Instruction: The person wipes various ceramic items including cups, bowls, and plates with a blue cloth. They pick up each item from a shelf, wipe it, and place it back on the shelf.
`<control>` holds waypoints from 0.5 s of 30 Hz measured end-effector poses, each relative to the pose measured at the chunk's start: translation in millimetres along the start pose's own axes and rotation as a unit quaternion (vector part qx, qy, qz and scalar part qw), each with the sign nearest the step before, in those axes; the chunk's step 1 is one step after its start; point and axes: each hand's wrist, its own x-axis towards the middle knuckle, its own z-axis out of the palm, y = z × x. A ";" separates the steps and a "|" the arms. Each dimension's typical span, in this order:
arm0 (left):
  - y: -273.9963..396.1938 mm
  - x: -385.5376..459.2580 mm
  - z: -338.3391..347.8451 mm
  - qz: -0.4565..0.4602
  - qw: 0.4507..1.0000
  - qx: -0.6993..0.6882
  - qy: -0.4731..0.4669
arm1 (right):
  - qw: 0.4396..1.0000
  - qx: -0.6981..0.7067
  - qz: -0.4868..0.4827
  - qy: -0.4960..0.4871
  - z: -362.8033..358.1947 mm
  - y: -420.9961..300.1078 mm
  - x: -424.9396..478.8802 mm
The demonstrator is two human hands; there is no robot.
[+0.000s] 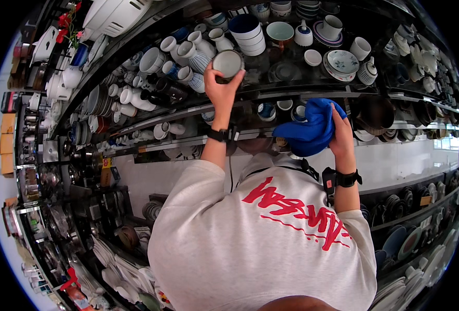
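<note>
My left hand (221, 92) grips a small round ceramic cup or bowl (228, 63) by its sides, its pale round face turned up, above a dark shelf (258, 79). Whether that face is the inside or the base, I cannot tell. Bunched in my right hand (342, 136) is a blue cloth (309, 126), held in front of the shelf edge and apart from the cup. Left of the cup stand striped sake flasks (196, 56). Just behind it rises a stack of white cups (249, 39) with a dark blue inside.
Farther right on the shelf are a brown cup (280, 33), a small white bowl (313, 57), stacked plates (342, 64) and a striped teapot (367, 73). A lower shelf (249, 134) holds small bowls (266, 111). Crowded metalware racks (50, 179) line the left side.
</note>
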 end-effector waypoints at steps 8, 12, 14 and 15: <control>-62.8 0.4 14.4 -0.049 0.985 0.160 0.032 | 0.999 -0.020 -0.014 0.027 -5.6 -6.8 -11.1; -69.2 -1.0 25.9 -0.103 0.983 0.151 0.013 | 0.998 -0.032 -0.018 0.045 -19.5 -12.5 -16.6; -64.0 -1.0 27.3 -0.135 0.976 0.172 -0.015 | 0.998 -0.024 -0.023 0.050 -24.0 -14.4 -18.4; -62.6 -1.4 26.5 -0.152 0.971 0.185 -0.027 | 0.998 -0.021 -0.022 0.046 -24.5 -15.0 -19.3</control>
